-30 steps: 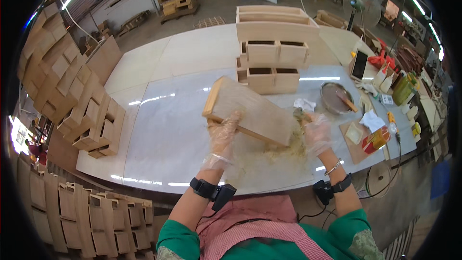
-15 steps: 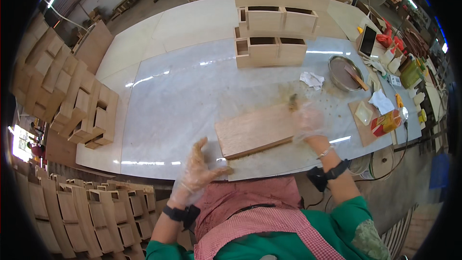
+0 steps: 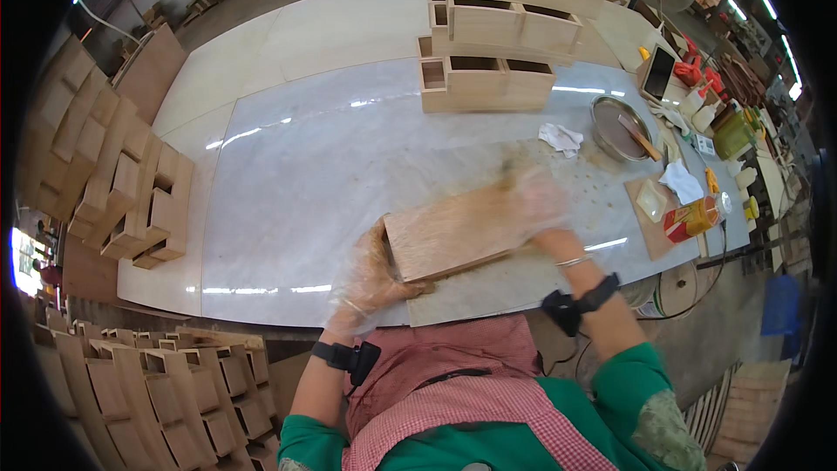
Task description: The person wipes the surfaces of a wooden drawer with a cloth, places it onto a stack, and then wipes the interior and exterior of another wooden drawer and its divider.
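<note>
A long pale wooden box (image 3: 458,231) lies at a slant on the table in front of me, its broad flat face up. In a clear plastic glove, my left hand (image 3: 370,270) grips the box's left end, thumb along the near corner and fingers at the far corner. My right hand (image 3: 539,201), gloved too, is at the box's right end and smeared by motion. Its fingers, and anything in them, cannot be made out. Brownish smudges mark the table beyond the box.
Stacked wooden boxes with compartments (image 3: 501,87) stand at the back; more stacks (image 3: 131,183) are at the left. To the right are a metal bowl (image 3: 602,135) with a wooden-handled brush (image 3: 641,139), a crumpled white cloth (image 3: 561,139), a red-yellow bottle (image 3: 689,220) and a tablet (image 3: 658,72).
My left hand has moved from beside the box to close on its left end. The box has shifted slightly left. My right hand stays near its right end, blurred.
</note>
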Demonstrator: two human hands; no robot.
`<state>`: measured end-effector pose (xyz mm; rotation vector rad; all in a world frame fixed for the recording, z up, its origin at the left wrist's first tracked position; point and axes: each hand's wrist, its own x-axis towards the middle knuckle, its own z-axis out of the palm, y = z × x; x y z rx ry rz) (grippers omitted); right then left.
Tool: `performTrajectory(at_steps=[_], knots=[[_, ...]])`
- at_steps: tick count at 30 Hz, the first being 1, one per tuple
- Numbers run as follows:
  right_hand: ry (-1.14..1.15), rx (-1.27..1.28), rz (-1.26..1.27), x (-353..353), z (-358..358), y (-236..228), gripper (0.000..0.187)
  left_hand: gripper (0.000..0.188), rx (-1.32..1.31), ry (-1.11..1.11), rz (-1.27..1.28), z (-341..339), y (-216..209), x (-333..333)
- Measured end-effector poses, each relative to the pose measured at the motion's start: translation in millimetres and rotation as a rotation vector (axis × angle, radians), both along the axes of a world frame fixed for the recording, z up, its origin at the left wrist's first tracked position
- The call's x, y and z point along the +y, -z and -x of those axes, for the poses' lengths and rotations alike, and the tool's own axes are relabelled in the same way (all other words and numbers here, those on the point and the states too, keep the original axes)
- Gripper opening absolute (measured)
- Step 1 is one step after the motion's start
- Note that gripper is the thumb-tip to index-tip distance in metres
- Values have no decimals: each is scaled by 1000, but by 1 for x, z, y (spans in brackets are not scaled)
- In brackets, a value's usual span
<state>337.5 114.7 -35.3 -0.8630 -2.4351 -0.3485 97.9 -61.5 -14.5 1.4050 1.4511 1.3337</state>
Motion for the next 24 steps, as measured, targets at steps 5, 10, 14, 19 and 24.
performTrajectory(at_steps=[5, 10, 14, 19, 24], knots=[[-513, 450, -85, -94, 102, -23, 20, 80, -59, 12, 8, 3, 6, 1], [-272, -212, -444, -66, 61, 26, 19, 86, 207, 15, -58, 7, 3, 3], [-70, -290, 664, -54, 90, -55, 18, 83, 360, -76, -61, 8, 0, -1], [-393, -267, 264, -113, 119, -47, 16, 88, 231, -53, -49, 14, 5, -7], [-563, 84, 25, -62, 91, -11, 16, 91, 355, -19, -42, 12, -3, -3]])
